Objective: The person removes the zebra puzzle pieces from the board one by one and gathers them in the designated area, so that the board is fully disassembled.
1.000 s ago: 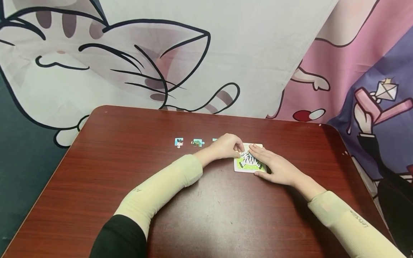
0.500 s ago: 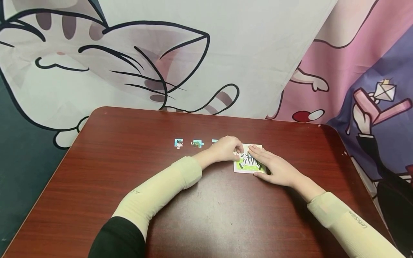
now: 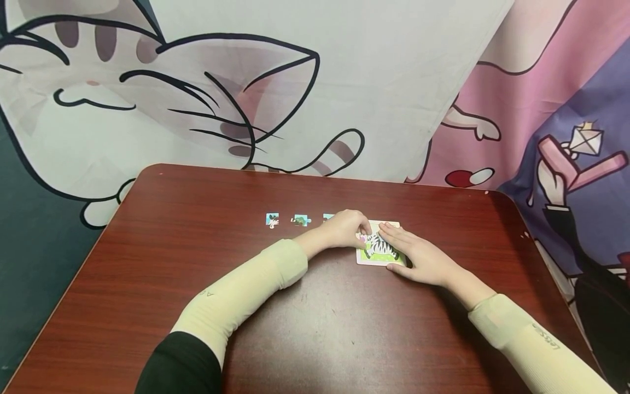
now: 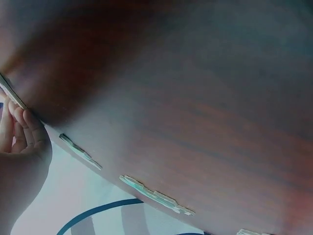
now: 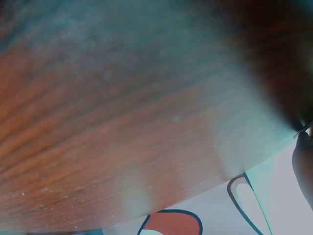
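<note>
A small square zebra jigsaw puzzle [image 3: 378,254] in a pale frame lies on the brown table. My left hand [image 3: 346,228] is at its left side, fingers curled, pinching what seems to be a puzzle piece at the zebra's head; the fingers mostly hide it. In the left wrist view, the left hand [image 4: 27,147] shows curled fingers against the puzzle's thin edge [image 4: 13,94]. My right hand [image 3: 418,254] rests with extended fingers on the puzzle's right part, thumb by its lower edge. Only a dark bit of the right hand [image 5: 304,164] enters the right wrist view.
Left of the puzzle lie three loose pieces in a row: a zebra-patterned piece [image 3: 272,220], a blue-green piece [image 3: 301,220] and a blue piece [image 3: 328,216] partly behind the left hand. The table [image 3: 246,191] meets a cartoon-printed curtain [image 3: 418,82] at the back.
The left fingertips shift slightly at the puzzle's left side, and a pinkish patch shows beside them now. The right hand stays in place on the puzzle.
</note>
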`<action>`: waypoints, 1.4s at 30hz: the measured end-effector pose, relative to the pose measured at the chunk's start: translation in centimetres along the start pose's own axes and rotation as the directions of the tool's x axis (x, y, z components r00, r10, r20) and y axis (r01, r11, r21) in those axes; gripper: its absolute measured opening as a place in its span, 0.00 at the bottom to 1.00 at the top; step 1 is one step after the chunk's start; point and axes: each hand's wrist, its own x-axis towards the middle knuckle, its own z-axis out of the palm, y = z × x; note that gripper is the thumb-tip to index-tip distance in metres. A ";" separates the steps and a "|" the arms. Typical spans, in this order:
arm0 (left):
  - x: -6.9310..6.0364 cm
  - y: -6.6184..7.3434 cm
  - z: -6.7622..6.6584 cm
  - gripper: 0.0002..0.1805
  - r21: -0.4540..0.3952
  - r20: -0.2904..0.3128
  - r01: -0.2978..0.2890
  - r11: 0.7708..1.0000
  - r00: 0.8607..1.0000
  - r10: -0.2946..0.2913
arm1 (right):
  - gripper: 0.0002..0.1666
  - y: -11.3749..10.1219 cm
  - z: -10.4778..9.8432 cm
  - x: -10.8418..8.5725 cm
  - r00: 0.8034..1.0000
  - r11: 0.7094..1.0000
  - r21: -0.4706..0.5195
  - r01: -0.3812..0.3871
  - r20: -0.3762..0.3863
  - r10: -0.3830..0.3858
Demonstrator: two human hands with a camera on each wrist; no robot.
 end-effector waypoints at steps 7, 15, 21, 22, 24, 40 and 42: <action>0.0 0.0 0.2 0.16 -0.009 -0.017 -0.004 1.000 1.000 0.004 | 0.48 -0.1 -0.1 -0.1 1.000 1.000 -0.011 0.010 -0.008 -0.010; -0.2 0.0 0.2 0.16 -0.009 -0.027 -0.010 1.000 1.000 0.010 | 0.48 -0.1 0.0 0.0 1.000 1.000 -0.016 0.009 -0.010 -0.009; -0.1 -0.1 0.2 0.16 -0.029 -0.031 -0.012 1.000 0.999 0.012 | 0.48 -0.3 -0.1 0.1 1.000 1.000 -0.023 0.005 -0.007 -0.005; -0.1 -0.2 0.2 0.15 -0.034 -0.032 -0.012 0.999 0.999 0.011 | 0.48 -0.3 -0.1 0.1 1.000 1.000 -0.023 0.004 -0.008 -0.005; -0.1 -0.2 0.2 0.15 -0.049 -0.034 -0.014 0.999 0.999 0.013 | 0.48 -0.4 -0.2 0.0 1.000 1.000 -0.018 0.004 -0.010 -0.004; -0.2 -0.4 0.1 0.06 -0.231 -0.055 -0.042 0.972 0.998 0.030 | 0.48 -0.2 -0.1 -0.1 0.999 1.000 -0.016 0.026 -0.033 -0.027; -0.2 -0.5 0.1 0.06 -0.221 -0.035 -0.039 0.974 0.999 0.032 | 0.48 -0.2 -0.1 -0.1 0.999 1.000 -0.017 0.026 -0.031 -0.027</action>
